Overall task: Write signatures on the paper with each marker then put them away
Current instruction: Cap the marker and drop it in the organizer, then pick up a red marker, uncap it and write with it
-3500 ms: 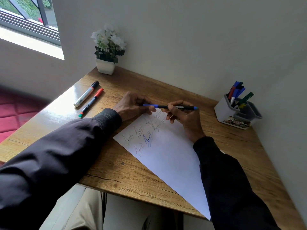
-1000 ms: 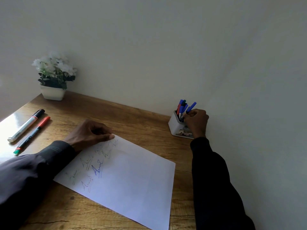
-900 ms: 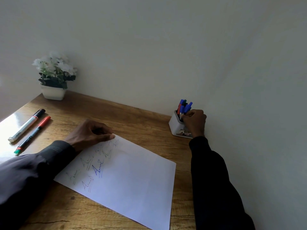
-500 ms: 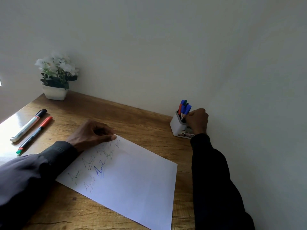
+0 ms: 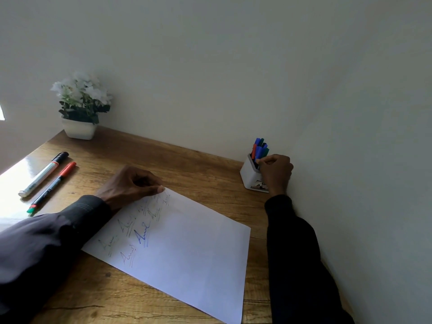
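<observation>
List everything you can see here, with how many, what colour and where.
desk: one, brown wood, against the wall
paper: one, white with signatures, middle of desk
white marker: one, black cap, desk's left side
black marker: one, red cap, beside the white one
holder: one, white, far right by the wall
markers in holder: several, blue, green, red
plant: one, white flowers, white pot, far left corner
left hand: one, curled fingers, on paper's far corner
right hand: one, curled fingers, at the holder

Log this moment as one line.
right hand: at holder, fingers curled among markers, grip unclear | left hand: thumb on paper corner | desk: two markers lying out
</observation>
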A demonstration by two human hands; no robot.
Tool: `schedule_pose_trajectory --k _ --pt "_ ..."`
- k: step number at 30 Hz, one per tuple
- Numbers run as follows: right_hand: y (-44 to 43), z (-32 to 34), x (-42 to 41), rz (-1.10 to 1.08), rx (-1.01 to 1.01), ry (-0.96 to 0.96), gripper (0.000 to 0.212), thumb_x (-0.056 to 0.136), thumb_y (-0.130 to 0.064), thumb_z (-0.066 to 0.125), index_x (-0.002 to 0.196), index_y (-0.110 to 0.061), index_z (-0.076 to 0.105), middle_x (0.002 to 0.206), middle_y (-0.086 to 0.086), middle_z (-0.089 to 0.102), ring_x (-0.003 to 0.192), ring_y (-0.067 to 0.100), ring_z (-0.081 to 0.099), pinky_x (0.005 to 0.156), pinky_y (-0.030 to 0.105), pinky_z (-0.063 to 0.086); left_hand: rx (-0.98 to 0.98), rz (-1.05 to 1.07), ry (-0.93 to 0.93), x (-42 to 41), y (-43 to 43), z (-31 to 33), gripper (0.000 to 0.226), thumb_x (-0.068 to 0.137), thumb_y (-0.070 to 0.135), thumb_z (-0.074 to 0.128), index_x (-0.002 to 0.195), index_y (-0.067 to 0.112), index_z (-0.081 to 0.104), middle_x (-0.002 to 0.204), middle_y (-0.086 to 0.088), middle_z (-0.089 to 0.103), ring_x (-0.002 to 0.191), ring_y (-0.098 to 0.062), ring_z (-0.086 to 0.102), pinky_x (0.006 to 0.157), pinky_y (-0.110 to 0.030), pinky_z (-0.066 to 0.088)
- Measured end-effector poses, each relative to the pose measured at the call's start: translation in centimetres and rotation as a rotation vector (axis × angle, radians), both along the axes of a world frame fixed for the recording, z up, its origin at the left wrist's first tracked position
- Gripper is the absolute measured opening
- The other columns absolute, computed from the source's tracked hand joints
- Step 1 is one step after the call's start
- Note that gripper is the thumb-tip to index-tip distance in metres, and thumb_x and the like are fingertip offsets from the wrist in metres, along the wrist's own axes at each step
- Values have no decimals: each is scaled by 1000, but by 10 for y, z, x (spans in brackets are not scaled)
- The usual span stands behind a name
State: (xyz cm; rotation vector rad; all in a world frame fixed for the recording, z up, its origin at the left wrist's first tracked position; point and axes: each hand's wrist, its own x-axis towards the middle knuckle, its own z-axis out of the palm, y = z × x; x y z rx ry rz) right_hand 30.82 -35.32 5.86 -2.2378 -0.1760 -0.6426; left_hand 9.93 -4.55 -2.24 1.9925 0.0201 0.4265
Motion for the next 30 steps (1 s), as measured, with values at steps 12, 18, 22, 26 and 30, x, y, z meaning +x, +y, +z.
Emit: schedule_pose_trajectory --k 12,18,22,26,30 --pt "33 -31 -66 457 305 183 6 85 -12 82 84 -13 76 79 -1 76 72 4 70 68 17 56 -153 178 41 -12 -1 8 13 79 29 85 86 17 82 80 3 79 74 -12 74 69 -30 58" --pt "61 -38 -89 651 331 303 8 86 -13 82 90 -6 78 80 2 78 71 8 69 64 18 54 -164 257 92 -32 1 19 22 80 31 83 93 14 81 80 4 78 70 -3 73 58 -16 54" --pt "85 -41 -103 786 272 341 7 85 -10 82 82 -15 77 78 -6 78 71 0 69 65 13 52 -205 226 108 -66 4 22 12 84 27 80 91 17 79 81 6 77 72 0 71 59 -12 52" --pt "117 -45 -118 882 161 362 5 85 -13 83 87 -14 78 83 -1 78 76 8 72 68 18 56 -217 269 64 -98 14 19 14 79 30 81 90 21 79 83 3 79 78 -12 74 72 -21 59" --pt "158 -48 -130 997 -35 323 7 86 -11 82 91 -9 79 85 3 78 74 3 69 66 14 52 -285 285 29 -129 17 21 22 78 23 80 96 10 79 83 -2 79 76 -12 74 69 -19 58"
